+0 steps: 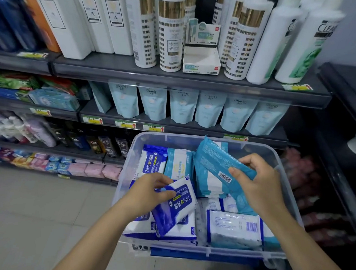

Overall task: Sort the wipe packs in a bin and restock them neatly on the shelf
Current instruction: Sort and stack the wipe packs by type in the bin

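Left hand [146, 191] pinches dark blue alcohol wipe pack [174, 207], lifted tilted over same-type packs at left of clear bin [194, 139], probably for grouping. Right hand [258, 185] grips light blue wipe pack [217, 162], raised above right side. White pack [233, 227] lies flat near front wall. Pale pouches [182, 105] fill shelf [184, 128] behind; free slot not visible.

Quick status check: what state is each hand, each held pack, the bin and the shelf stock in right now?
Left hand: grips dark-blue-and-white alcohol wipe pack, tilted over other packs.
Right hand: holds teal plastic wipe pack, barcode side up.
Clear plastic bin: lidless, packs lying mixed inside.
White cardboard display carton: open, looks empty.
Pale blue pouches: upright in a row.
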A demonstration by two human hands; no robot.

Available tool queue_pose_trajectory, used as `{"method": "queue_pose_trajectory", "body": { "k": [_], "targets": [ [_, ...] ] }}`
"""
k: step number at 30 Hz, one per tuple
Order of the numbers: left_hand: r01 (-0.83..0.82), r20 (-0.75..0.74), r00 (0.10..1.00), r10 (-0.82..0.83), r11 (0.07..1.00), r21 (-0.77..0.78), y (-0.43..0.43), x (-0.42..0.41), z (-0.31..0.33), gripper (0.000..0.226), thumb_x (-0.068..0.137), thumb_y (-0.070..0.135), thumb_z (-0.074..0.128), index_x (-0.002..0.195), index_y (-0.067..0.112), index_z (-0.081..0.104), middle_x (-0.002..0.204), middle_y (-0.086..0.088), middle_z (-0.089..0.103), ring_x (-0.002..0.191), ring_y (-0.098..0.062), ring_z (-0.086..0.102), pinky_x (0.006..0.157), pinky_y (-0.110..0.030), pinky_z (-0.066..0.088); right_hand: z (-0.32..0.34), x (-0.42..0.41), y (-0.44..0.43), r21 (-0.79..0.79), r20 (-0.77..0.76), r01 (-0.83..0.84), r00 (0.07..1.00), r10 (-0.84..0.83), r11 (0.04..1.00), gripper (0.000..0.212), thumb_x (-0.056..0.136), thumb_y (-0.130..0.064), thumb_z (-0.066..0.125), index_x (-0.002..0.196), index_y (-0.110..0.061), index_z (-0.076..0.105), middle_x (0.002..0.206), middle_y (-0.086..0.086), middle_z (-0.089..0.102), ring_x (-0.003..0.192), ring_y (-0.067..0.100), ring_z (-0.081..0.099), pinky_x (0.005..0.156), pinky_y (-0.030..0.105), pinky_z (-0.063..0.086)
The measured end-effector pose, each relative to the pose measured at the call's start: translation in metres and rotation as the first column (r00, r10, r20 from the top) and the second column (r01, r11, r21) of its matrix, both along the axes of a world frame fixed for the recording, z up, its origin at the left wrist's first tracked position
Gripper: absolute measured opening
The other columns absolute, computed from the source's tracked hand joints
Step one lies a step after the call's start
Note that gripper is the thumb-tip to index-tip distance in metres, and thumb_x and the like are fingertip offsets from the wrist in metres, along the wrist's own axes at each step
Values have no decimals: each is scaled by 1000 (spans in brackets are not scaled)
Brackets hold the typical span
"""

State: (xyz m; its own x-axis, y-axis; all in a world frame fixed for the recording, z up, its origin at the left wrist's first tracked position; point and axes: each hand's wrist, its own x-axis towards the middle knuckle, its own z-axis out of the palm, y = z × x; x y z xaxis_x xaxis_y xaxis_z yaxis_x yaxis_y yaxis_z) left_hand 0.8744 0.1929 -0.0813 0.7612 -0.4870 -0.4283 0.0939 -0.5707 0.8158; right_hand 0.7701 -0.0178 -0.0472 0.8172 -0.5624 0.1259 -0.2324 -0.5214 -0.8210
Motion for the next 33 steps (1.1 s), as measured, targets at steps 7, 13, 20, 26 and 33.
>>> {"method": "queue_pose_trajectory", "body": {
  "k": [7, 13, 20, 26, 33],
  "targets": [
    [113, 66, 991, -117, 991, 65, 0, 7, 10, 22, 85, 21, 70, 101, 28, 56, 108, 3, 58, 98, -10, 57, 70, -24, 56, 3, -12, -2, -6, 21, 36, 999, -36, 999, 13, 86, -12, 66, 78, -15, 56, 76, -6, 63, 72, 10, 64, 43, 14, 43],
    [83, 151, 984, -96, 993, 86, 13, 9, 13, 26, 87, 19, 68, 105, 31, 55, 114, 2, 60, 101, -9, 55, 79, -31, 55, 5, -17, 1, -27, 28, 35, 999, -35, 999, 12, 85, -12, 66, 79, -12, 57, 74, -6, 62, 72, 9, 63, 47, 18, 46],
    [-20, 253, 968, 6, 998, 55, 45, 40, 50, 20, 77, 25, 76, 85, 29, 58, 95, 9, 63, 90, -12, 62, 54, -27, 54, 4, -12, 11, -26, 47, 29, 999, -27, 999, 11, 85, -13, 67, 80, -12, 57, 74, -9, 63, 71, 5, 63, 46, 16, 46],
    [48, 195, 978, -70, 992, 113, 60, 46, 54, 8, 83, 26, 70, 86, 33, 66, 95, 11, 64, 81, -8, 64, 55, -20, 52, 6, -3, 23, -10, 3, 26, 1000, -26, 1000, 10, 85, -16, 67, 84, -12, 57, 82, -8, 62, 78, 7, 62, 53, 26, 52],
    [463, 210, 791, -574, 788, 406, 45, 57, 68, 11, 87, 23, 68, 94, 29, 73, 102, 11, 67, 94, -6, 60, 76, -21, 52, 7, 3, 25, -38, -9, 31, 999, -31, 999, 10, 86, -16, 66, 85, -12, 57, 83, -3, 63, 77, 12, 61, 51, 21, 46]
  ]
}}
